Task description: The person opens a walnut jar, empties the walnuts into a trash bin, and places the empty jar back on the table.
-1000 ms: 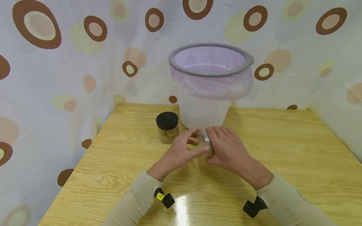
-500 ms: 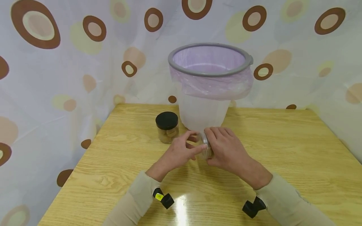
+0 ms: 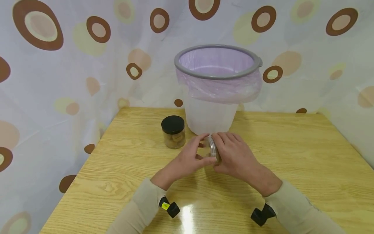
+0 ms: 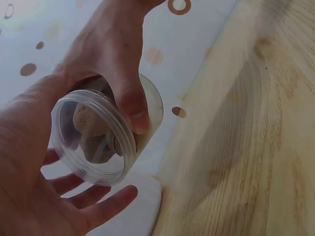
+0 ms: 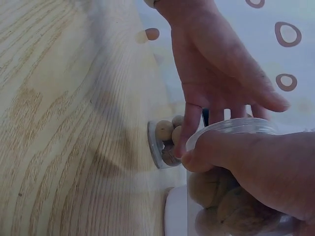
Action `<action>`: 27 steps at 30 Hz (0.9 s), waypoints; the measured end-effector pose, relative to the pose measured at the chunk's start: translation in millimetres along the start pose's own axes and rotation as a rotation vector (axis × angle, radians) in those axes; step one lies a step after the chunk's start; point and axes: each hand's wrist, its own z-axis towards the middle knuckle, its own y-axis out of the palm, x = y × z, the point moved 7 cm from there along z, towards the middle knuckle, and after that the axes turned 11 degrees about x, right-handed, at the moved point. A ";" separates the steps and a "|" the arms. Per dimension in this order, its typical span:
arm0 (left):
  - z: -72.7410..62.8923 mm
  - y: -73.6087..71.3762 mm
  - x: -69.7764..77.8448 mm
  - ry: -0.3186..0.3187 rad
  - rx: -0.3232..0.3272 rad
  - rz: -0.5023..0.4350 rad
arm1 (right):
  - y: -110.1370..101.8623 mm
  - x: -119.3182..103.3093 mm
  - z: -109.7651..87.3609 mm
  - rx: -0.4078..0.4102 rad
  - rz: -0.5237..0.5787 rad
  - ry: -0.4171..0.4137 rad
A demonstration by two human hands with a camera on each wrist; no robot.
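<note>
A clear plastic jar with brown, roundish, walnut-like pieces inside is held tilted in my right hand, its thumb pressing the side. The jar's clear, ridged round end faces my left hand. That hand's fingers are spread loosely around this end, thumb near the lower edge in the head view. In the right wrist view the left fingers extend beyond the jar. A second clear jar with a black lid and similar pieces stands upright to the left.
A white bin with a grey rim and pinkish-purple liner stands behind the hands. Everything rests on a wood-grain table, with a spotted curtain along the back and sides.
My left hand's fingers shift slightly around the jar's ridged end, the thumb moving a little lower and to the right. My right hand and the jar stay nearly in place.
</note>
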 end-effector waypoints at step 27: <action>-2.7 -7.3 -5.4 -0.137 0.095 0.103 | 1.2 -5.2 0.2 0.062 0.032 -0.013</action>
